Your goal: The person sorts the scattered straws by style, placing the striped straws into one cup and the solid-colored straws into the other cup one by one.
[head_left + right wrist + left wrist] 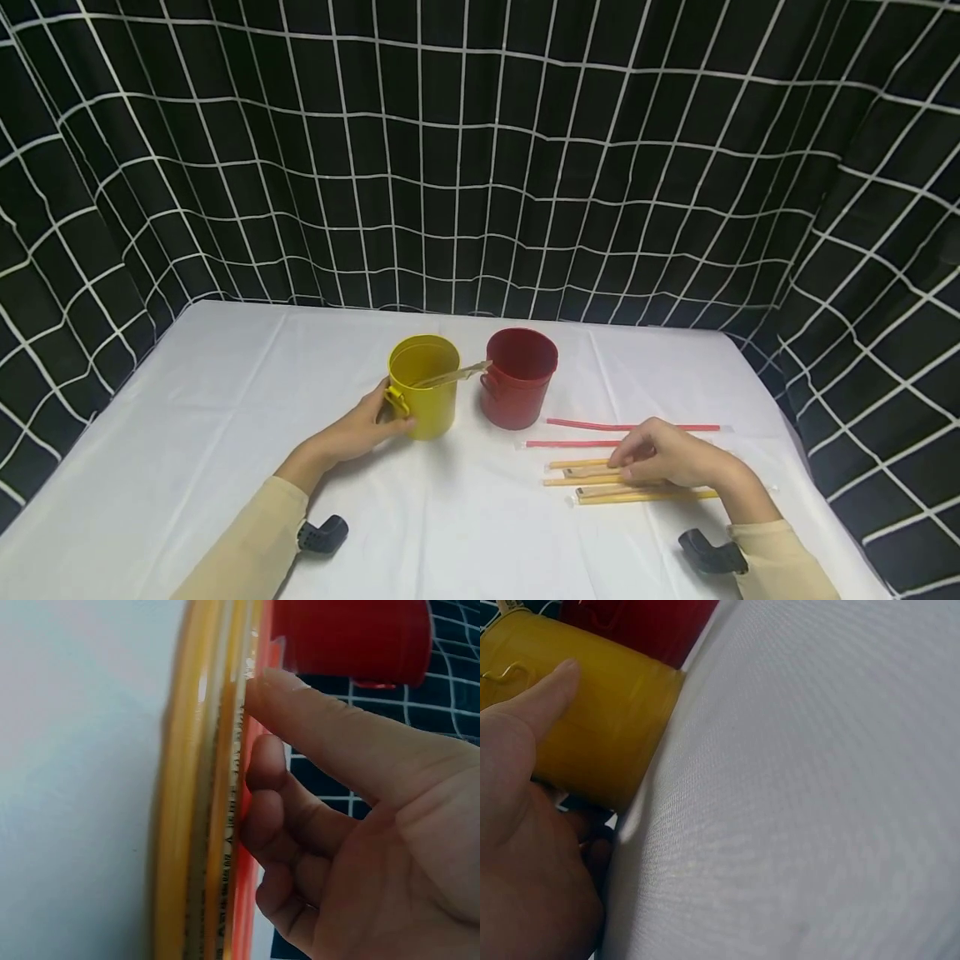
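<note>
A yellow bucket (431, 408) stands upright on the table, with a thin wrapped stick (453, 375) leaning out of its mouth toward the red bucket (517, 400). My left hand (360, 433) holds the yellow bucket low on its left side; the left wrist view shows the thumb (551, 694) along its wall. On the right, my right hand (675, 454) is over a row of yellow straws (645, 497) in clear wrappers and brown-paper-wrapped sticks (588, 472). In the right wrist view its thumb (330, 720) and loosely bent fingers are at the row's edge, without a visible grip.
Two red straws (573, 444) lie behind the yellow ones, near the red bucket. A white cloth (487, 533) covers the table. Black curtains (480, 167) with a white grid close off the back and sides. Dark wrist devices (322, 535) sit at both sleeves.
</note>
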The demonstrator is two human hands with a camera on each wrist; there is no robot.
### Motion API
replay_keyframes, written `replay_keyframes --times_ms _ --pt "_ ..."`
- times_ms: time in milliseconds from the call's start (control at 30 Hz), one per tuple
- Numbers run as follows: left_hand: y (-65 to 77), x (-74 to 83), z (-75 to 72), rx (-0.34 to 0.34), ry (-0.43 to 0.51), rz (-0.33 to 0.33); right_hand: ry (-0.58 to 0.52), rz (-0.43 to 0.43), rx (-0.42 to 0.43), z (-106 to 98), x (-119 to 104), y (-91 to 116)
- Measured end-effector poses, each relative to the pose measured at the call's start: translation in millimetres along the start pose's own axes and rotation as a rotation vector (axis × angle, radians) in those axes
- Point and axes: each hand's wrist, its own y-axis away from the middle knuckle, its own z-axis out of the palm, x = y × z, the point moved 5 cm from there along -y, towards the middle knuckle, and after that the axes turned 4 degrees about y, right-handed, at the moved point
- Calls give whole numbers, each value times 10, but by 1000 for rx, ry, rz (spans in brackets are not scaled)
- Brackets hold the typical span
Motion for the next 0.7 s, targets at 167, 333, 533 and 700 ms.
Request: replay_keyframes --times_ms 167,333,533,700 --pt "2 -21 -8 4 4 2 29 48 19 29 45 -36" --pt "-4 -9 -16 10 -1 -1 51 91 48 47 46 -55" --pt "5 -7 -10 14 -7 -14 99 188 44 80 0 -47" --pt "-6 -15 -6 17 -14 -12 108 152 50 41 -63 -21"
